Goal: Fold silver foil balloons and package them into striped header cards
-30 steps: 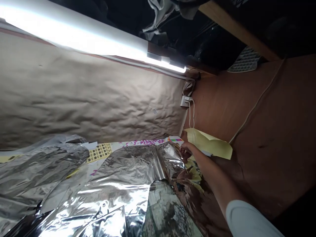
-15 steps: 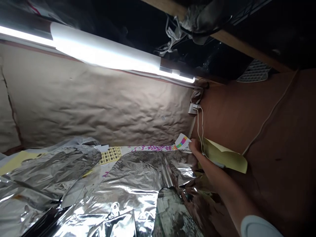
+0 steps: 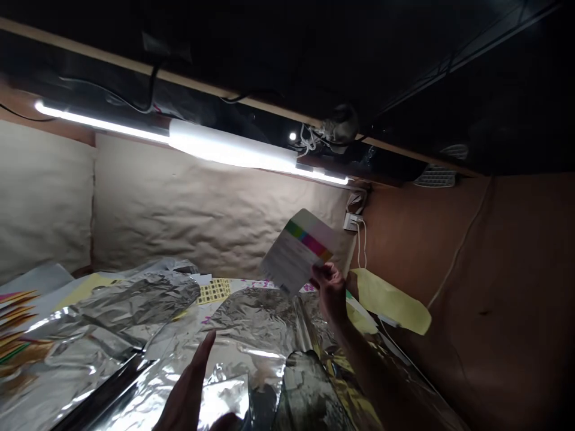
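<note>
Two bare hands showed in the dim, tilted head view. The right hand (image 3: 331, 293) sat just right of centre, its fingers (image 3: 321, 272) closed on the lower edge of a white card (image 3: 290, 254) and holding it up, with the card at eleven o'clock from the hand. The card leaned at an angle, with green, pink and orange bands along its upper part and small grey print below them. The left hand (image 3: 186, 398) came in at seven o'clock, cut off by the bottom of the frame. Its fingers (image 3: 204, 353) stood open and pointed up, and they seemed to hold nothing, though the light was poor there.

Crumpled silver foil (image 3: 256, 320) filled the lower part of the view beneath both hands, and a second foil sheet (image 3: 135, 299) lay towards nine o'clock. A yellow sheet printed with dark squares (image 3: 214, 291) showed between the two. A fan of coloured paper strips (image 3: 15, 323) poked in at the left edge. At three o'clock hung a pale yellow paper (image 3: 390, 308) against an orange-brown board (image 3: 453, 269). Brown kraft paper (image 3: 188, 221) covered the back wall, under a bright strip light (image 3: 229, 149) at twelve o'clock. At two o'clock a white wall socket (image 3: 353, 221) had a thin white cable (image 3: 363, 245) running down from it.
</note>
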A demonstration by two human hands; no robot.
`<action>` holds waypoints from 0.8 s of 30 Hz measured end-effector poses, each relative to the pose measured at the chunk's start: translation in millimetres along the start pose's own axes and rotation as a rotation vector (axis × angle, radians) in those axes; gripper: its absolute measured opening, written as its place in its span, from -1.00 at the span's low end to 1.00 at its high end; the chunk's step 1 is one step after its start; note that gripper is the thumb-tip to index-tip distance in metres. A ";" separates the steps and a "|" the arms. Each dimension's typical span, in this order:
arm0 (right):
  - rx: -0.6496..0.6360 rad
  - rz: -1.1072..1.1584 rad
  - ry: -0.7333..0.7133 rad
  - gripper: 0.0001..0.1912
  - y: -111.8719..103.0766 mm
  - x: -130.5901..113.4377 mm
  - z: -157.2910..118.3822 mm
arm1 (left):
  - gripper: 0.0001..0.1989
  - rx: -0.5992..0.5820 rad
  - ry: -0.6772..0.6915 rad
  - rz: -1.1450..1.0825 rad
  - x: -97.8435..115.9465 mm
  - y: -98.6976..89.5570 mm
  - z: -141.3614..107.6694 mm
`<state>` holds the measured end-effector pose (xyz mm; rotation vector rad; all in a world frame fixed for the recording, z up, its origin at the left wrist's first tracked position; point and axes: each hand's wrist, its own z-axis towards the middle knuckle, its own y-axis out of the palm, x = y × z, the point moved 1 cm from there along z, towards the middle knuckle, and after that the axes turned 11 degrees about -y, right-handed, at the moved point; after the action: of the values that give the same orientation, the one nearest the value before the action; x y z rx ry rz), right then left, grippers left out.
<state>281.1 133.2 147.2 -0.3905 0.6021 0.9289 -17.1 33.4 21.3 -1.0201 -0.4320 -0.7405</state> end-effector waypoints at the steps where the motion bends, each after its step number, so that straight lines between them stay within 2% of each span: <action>1: -0.029 0.060 0.031 -0.65 12.3 -5.7 -21.7 | -0.13 -0.033 -0.035 -0.142 3.0 -3.0 17.0; 3: -0.096 0.163 0.088 -0.65 34.3 -11.9 -63.7 | -0.06 -0.110 -0.166 -0.423 4.6 -8.0 49.8; 5: -0.147 0.235 0.135 -0.64 48.2 -10.9 -94.9 | -0.15 -0.250 -0.258 -0.709 -1.4 -9.5 75.7; 8: -0.064 0.208 0.146 -0.55 46.7 0.6 -109.9 | -0.31 -0.278 -0.357 -0.889 -24.6 -8.8 96.1; 11: 0.070 0.083 0.073 -0.46 31.5 12.9 -100.3 | -0.43 -0.227 -0.344 -0.823 -46.6 -9.2 99.9; 12: 0.047 0.075 0.067 -0.48 28.8 15.7 -96.7 | -0.46 -0.231 -0.319 -0.790 -50.3 -9.9 99.6; 14: -0.093 0.146 0.114 -0.47 30.3 19.6 -94.0 | -0.54 -0.263 -0.241 -0.735 -52.5 -12.6 98.7; 16: -0.259 0.245 0.186 -0.39 38.1 21.8 -97.7 | -0.62 -0.307 -0.172 -0.671 -50.8 -15.5 98.6; 18: -0.348 0.298 0.223 -0.33 45.0 22.5 -103.8 | -0.68 -0.314 -0.147 -0.599 -49.0 -18.0 98.8; 22: -0.356 0.263 0.219 -0.54 44.2 16.0 -107.9 | -0.78 -0.299 -0.150 -0.561 -46.7 -20.6 97.1; 24: -0.329 0.298 0.224 -0.58 40.3 8.2 -106.2 | -0.79 -0.303 -0.138 -0.572 -44.8 -21.7 95.4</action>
<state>218.1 101.4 57.9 -0.7200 0.7254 1.2875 -62.6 126.3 50.8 -1.2514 -0.7643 -1.2793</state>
